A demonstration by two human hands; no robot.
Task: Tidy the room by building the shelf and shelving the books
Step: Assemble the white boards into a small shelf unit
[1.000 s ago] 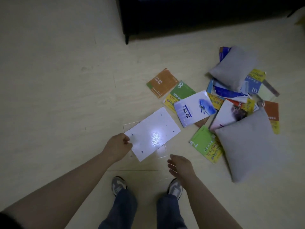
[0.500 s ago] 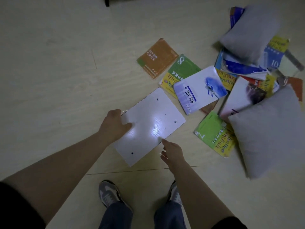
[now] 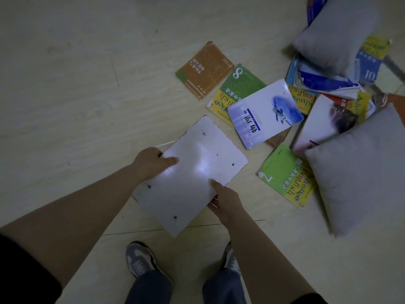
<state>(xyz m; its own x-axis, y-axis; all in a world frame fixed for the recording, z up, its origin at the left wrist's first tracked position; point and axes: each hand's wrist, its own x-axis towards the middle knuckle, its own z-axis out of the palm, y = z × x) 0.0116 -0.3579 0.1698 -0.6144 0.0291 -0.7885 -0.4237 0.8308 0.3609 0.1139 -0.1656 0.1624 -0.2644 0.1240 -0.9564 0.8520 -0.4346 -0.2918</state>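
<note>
A white shelf panel (image 3: 192,172) with small screw holes is held low over the floor in front of my feet. My left hand (image 3: 151,162) grips its left edge, thumb lying on the top face. My right hand (image 3: 225,199) grips the right edge, thumb on top and fingers underneath. Beyond the panel, books lie scattered on the floor: an orange one (image 3: 205,70), a green-and-yellow one marked 8 (image 3: 238,84), a white-and-blue one (image 3: 265,113), and a green one marked 7 (image 3: 287,176). More books are heaped at the right, partly hidden.
Two grey cushions lie on the book heap, one at the right (image 3: 363,172) and one at the upper right (image 3: 335,34). A thin clear sheet edge (image 3: 166,143) shows under the panel. The pale wooden floor (image 3: 76,84) stretches left. My shoes (image 3: 140,258) stand just below the panel.
My right hand has moved from hovering near the panel to gripping its right edge. My left hand's thumb has come onto the top face. The view has tilted down and closer.
</note>
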